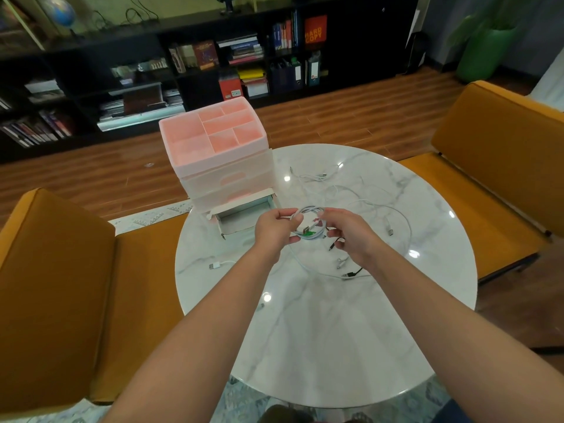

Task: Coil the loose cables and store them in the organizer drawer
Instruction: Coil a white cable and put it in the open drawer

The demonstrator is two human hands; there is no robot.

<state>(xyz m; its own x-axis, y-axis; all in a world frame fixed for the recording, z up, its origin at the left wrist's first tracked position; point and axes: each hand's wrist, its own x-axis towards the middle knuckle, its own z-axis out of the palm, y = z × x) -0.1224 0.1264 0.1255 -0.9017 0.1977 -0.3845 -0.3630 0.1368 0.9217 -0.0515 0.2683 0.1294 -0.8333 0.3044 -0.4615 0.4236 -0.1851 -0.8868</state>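
Observation:
A white cable (309, 213) wound into a small coil hangs above the round marble table (320, 331), held between both hands. My left hand (274, 228) grips its left side and my right hand (349, 232) pinches its right side. A green tag shows at the coil's bottom. Just behind my left hand, the pink organizer (218, 154) has its bottom drawer (244, 213) pulled out. Loose white cables (351, 190) and a black cable (352, 273) lie spread over the table beyond and under my right hand.
Mustard-yellow padded seats stand at the left (55, 288) and at the right (503, 154) of the table. A white USB plug (215, 265) lies near the table's left edge. A dark bookshelf (213, 56) lines the far wall.

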